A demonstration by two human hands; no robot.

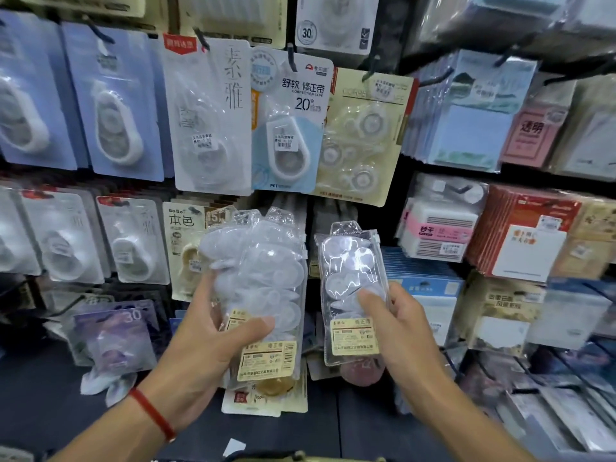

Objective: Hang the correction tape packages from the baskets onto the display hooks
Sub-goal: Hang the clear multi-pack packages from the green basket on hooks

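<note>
Pretty much mid-job here. The left hand [213,331] gripped a small stack of clear packs [263,288], fingers curled round the back and thumb across the front, while the right hand [396,328] pinched a single pack [353,288] by its lower half, held upright just below the hooks [291,58]. None of these were hung yet (the wall was already crowded with other carded tapes [286,121]), so I'd guess several were left.

The correction tape packages [353,288] are clear, glossy plastic pouches with glare, each bearing a matt yellow paper label [355,336]. Hanging cards [290,121] look like printed cardboard under shiny blister plastic.
</note>
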